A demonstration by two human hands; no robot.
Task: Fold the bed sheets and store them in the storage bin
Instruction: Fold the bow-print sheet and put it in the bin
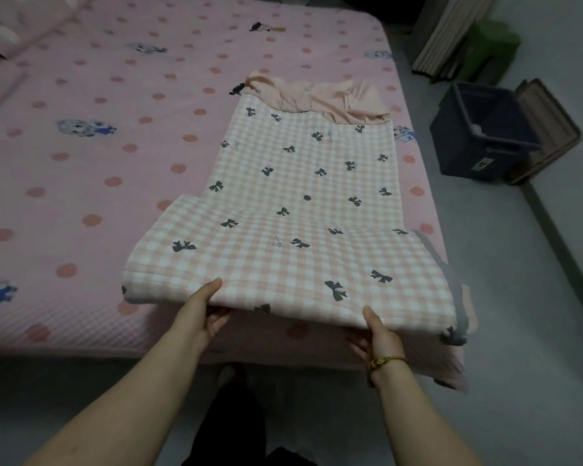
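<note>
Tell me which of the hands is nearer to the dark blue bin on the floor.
Right. The right hand grips the checked sheet at its near edge, on the side toward the bin; the left hand grips that edge farther from it.

I can read no text, brand or number from here; the only label I see is a small white sticker [481,165] on the front wall of the dark blue bin [461,146], too blurred to make out.

Bare floor [505,264] between bed [115,129] and storage bin [465,156] — bin seemingly open-topped.
</note>
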